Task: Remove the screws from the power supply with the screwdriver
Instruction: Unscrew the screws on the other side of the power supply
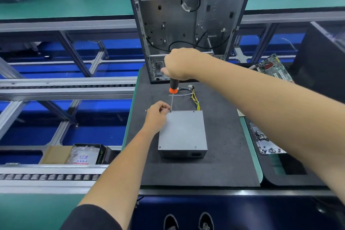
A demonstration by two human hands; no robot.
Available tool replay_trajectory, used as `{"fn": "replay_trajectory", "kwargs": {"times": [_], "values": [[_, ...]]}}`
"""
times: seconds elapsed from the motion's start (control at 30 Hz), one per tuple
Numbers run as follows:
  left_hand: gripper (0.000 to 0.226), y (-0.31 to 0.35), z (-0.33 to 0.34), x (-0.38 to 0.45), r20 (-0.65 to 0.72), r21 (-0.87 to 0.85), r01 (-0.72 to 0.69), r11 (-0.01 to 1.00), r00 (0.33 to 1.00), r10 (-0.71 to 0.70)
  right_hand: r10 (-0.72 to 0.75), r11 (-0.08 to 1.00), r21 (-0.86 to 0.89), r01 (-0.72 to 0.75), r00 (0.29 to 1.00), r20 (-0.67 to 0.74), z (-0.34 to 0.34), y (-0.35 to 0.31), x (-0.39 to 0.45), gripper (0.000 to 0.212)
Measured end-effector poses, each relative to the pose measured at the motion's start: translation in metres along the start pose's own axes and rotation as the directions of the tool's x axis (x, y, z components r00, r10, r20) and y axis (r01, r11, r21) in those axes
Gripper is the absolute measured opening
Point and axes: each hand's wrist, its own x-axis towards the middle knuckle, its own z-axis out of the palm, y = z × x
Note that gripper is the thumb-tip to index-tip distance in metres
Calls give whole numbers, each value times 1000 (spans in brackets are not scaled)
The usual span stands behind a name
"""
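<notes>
Here, one grey power supply (182, 132) lies flat on a dark mat (214, 170), nearest the viewer. At its far left corner the left hand (156, 112) pinches fingers together around the shaft of one screwdriver (172, 93), steadying the tip on a screw (170, 111). Above, the right hand (180, 65) is wrapped around the handle. This looks like the loosening step; next comes turning and lifting that screw. Three other corner screw spots show. Beyond stands one open computer case (188, 30).
</notes>
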Motion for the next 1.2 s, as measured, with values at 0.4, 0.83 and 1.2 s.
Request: {"fn": "replay_trajectory", "kwargs": {"times": [0.4,0.83,1.2], "values": [[22,2,0,-2,-3,40,-29,999,1000,29,-259,844,512,159,957,131,-6,5,-5,24],[25,3,0,-3,-1,42,-18,999,1000,18,-182,975,166,150,962,203,-11,0,1,20],[26,4,1,-3,-11,37,-33,999,999,34,-137,991,34,133,977,162,-9,-20,2,31]]}}
